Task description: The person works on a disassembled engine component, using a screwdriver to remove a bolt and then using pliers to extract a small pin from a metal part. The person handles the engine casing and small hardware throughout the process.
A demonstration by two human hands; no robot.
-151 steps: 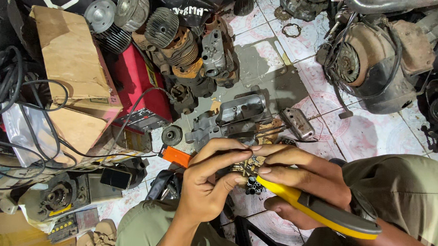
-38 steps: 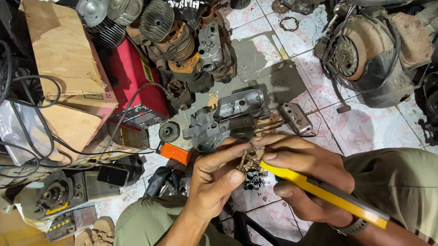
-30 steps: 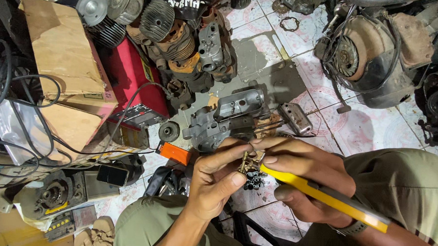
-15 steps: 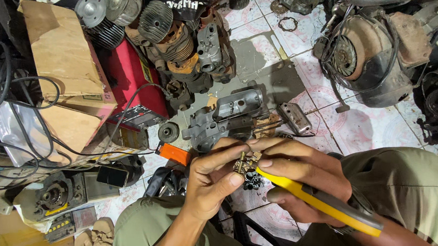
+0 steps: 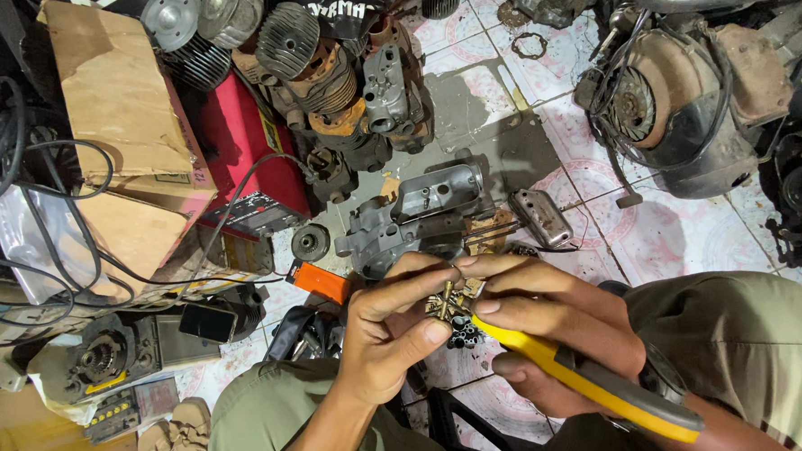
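My left hand [image 5: 395, 329] pinches a small brass-coloured metal part [image 5: 445, 300] between thumb and fingertips at the centre of the head view. My right hand [image 5: 549, 336] grips yellow-handled pliers [image 5: 593, 380], whose dark jaws [image 5: 462, 332] sit just under the small part. The fingertips of both hands meet around the part, so most of it is hidden. Below the hands, on the tiled floor, lies a grey engine casing [image 5: 415, 213].
Finned engine cylinders [image 5: 287, 40], a red box [image 5: 246, 151], cardboard pieces [image 5: 118, 105] and black cables [image 5: 24, 191] crowd the left. A rounded engine housing [image 5: 685, 112] sits at the right, a small metal cover [image 5: 541, 215] near the casing. My knees in olive trousers frame the bottom.
My hands have stayed together around the small part, with small shifts of the fingers and pliers. The camera view has drifted slightly.
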